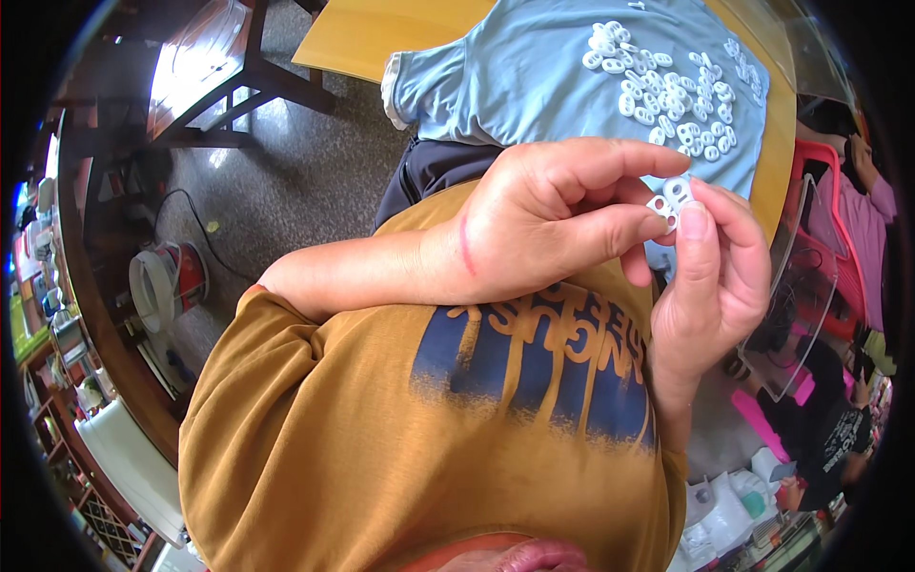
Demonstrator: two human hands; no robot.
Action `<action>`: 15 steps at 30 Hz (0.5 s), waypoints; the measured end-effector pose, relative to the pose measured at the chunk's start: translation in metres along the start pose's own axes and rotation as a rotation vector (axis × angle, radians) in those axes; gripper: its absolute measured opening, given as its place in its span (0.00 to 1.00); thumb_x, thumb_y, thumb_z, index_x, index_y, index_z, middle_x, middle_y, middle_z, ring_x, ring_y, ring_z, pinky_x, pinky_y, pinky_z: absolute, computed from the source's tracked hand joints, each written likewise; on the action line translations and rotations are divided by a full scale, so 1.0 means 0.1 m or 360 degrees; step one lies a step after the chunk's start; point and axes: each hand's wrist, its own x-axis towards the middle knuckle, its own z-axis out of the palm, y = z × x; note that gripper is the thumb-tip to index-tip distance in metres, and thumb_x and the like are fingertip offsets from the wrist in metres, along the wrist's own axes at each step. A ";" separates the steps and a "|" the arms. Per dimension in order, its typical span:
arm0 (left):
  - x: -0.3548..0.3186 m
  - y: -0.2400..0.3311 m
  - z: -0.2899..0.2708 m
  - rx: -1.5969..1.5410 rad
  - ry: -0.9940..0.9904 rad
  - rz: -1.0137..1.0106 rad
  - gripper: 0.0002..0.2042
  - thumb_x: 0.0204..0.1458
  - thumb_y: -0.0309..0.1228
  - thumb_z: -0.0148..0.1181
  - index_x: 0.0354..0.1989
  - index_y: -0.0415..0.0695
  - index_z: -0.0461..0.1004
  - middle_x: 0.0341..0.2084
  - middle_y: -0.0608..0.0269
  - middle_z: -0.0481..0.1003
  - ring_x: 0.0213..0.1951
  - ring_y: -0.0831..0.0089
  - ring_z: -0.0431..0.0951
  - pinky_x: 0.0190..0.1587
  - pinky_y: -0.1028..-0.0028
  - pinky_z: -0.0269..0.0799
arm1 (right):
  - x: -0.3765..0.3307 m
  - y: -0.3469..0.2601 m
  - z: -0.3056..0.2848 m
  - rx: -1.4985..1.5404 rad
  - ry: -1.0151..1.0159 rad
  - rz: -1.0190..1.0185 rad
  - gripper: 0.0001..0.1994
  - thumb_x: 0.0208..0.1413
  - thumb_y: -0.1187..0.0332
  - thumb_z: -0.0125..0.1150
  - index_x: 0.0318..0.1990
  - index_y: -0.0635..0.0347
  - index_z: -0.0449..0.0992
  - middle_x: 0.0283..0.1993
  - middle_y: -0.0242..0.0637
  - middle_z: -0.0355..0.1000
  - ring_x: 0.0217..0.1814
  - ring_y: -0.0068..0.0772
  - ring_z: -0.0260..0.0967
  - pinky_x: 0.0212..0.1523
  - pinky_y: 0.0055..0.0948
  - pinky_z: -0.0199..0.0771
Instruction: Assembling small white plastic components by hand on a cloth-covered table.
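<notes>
Two small white plastic links [671,197] are pinched together between the left hand [553,224] and the right hand [713,276], long axes slanting up-right, above the ochre shirt [381,439]. Just beyond, a heap of white links [667,91] lies on a blue cloth [515,76] covering the yellow table [362,33], whose near edge stays close.
</notes>
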 end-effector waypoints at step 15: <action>-0.02 -0.07 -0.01 -0.0003 -0.0126 0.0192 0.22 0.54 0.17 0.47 0.58 0.34 0.55 0.38 0.55 0.73 0.32 0.73 0.77 0.37 0.79 0.74 | 0.01 0.00 -0.05 0.0075 -0.0165 -0.0145 0.08 0.54 0.80 0.48 0.41 0.69 0.69 0.37 0.40 0.68 0.34 0.20 0.64 0.36 0.18 0.65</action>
